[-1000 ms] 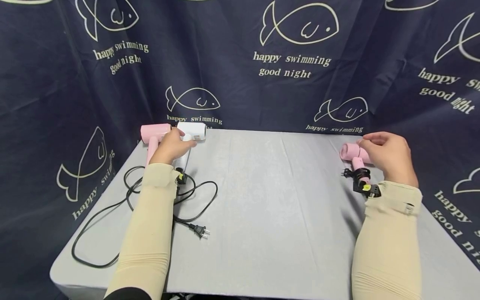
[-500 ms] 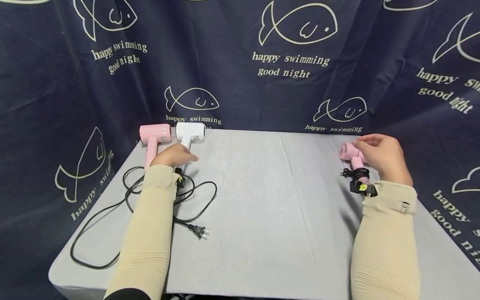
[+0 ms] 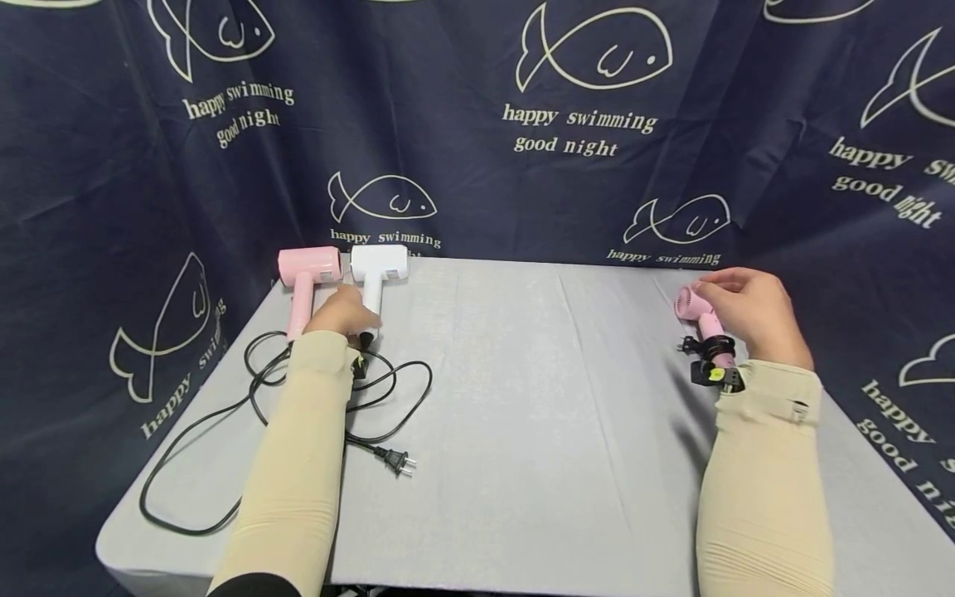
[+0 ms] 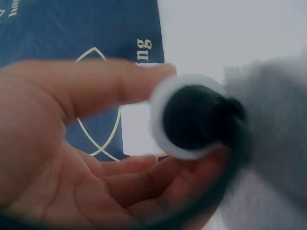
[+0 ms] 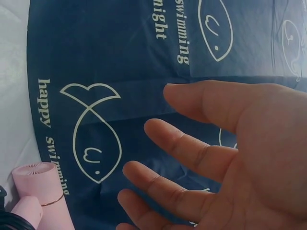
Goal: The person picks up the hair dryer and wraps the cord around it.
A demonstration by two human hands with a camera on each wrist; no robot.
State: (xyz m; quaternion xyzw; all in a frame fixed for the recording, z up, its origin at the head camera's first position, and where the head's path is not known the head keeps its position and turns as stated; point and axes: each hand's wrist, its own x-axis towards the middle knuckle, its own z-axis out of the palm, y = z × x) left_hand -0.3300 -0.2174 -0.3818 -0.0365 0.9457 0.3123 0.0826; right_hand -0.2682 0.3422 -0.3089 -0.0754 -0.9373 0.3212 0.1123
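Observation:
At the back left, a white hair dryer [image 3: 380, 262] lies on the table with its handle toward me. My left hand [image 3: 343, 312] grips that handle low down. In the left wrist view, the thumb [image 4: 139, 81] presses one side of the round white handle end [image 4: 160, 115], and the fingers [image 4: 148, 184] curl against the other. Just left of it lies a pink hair dryer [image 3: 309, 265]. My right hand [image 3: 761, 311] hovers beside a smaller pink hair dryer [image 3: 694, 303], fingers spread in the right wrist view with nothing between them.
Black power cords [image 3: 261, 381] loop over the left side of the table [image 3: 507, 464], ending in a two-pin plug [image 3: 395, 459]. The small pink dryer's cord [image 3: 709, 347] is wound round its handle. A navy fish-print curtain [image 3: 477, 108] rises behind and beside the table.
My left hand has come down from the white hair dryer's head to its handle and now holds it. My right hand has drifted slightly left, still apart from the small pink dryer.

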